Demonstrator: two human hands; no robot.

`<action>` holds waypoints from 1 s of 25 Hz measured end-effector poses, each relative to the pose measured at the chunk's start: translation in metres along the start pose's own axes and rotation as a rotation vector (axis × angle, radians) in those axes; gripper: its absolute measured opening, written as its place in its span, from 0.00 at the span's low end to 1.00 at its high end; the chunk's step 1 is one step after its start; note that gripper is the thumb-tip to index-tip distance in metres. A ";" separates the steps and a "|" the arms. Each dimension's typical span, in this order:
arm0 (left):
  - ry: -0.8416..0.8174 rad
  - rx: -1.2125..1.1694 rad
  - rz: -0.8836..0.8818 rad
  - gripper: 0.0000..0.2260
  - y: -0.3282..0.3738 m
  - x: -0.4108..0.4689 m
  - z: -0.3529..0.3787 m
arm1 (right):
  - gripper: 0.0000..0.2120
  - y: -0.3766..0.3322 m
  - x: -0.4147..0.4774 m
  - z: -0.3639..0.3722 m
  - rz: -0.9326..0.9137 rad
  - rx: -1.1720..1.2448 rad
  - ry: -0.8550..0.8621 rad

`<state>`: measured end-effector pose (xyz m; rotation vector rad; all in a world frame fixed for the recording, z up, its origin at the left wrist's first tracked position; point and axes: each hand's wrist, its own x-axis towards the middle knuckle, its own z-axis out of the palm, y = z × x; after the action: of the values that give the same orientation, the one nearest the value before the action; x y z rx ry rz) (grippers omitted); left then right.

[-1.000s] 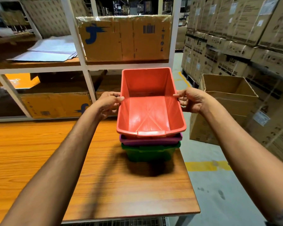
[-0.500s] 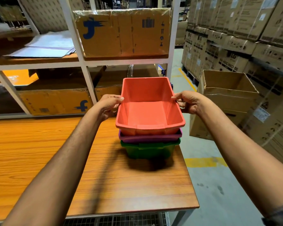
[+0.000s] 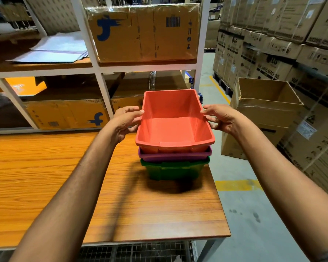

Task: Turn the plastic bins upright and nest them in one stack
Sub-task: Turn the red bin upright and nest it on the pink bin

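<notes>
Lowered since a second ago, the red bin [image 3: 173, 121] now sits level and deeper in the stack, where before it was tipped up toward the camera with its far end raised. Both hands have come down with it.

Three plastic bins stand upright, nested one inside another, near the right edge of a wooden table [image 3: 64, 176]. The green bin [image 3: 174, 170] is at the bottom, resting on the table. The purple bin [image 3: 175, 156] sits inside it, with only its rim showing. The red bin is on top, open side up and empty.

The left hand [image 3: 126, 122] grips the red bin's left rim, thumb on the rim's top edge and fingers curled against the outer wall. The right hand [image 3: 221, 119] meets the right rim in a looser way: fingertips touch the edge while the other fingers spread out, so it looks to be letting go or only steadying.

Behind the table stands a white shelving rack [image 3: 100, 69] holding cardboard boxes. An open cardboard box [image 3: 263, 112] stands on the floor to the right, beside tall stacks of cartons.

This appears to be the last step of the task, seating the final bin. No other loose bins are in view. The next move likely calls for a light downward press to settle the red bin evenly, then freeing both hands without nudging the stack toward the table's nearby edge.
</notes>
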<state>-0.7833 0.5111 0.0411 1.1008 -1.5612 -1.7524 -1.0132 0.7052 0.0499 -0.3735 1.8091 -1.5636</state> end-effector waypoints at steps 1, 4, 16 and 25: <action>0.009 -0.014 0.030 0.18 0.000 -0.008 0.000 | 0.15 0.000 -0.006 -0.001 -0.035 0.003 0.022; 0.033 -0.024 0.115 0.19 -0.007 -0.038 -0.010 | 0.18 0.005 -0.027 -0.011 -0.122 0.037 0.054; 0.266 -0.107 0.295 0.14 -0.120 -0.183 -0.038 | 0.11 0.111 -0.129 -0.023 -0.368 0.105 -0.119; 0.312 0.157 0.282 0.21 -0.213 -0.287 -0.097 | 0.15 0.213 -0.215 0.078 -0.351 -0.179 -0.410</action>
<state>-0.5266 0.7351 -0.1041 1.1034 -1.5865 -1.2276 -0.7608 0.8304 -0.0848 -1.0631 1.6178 -1.4171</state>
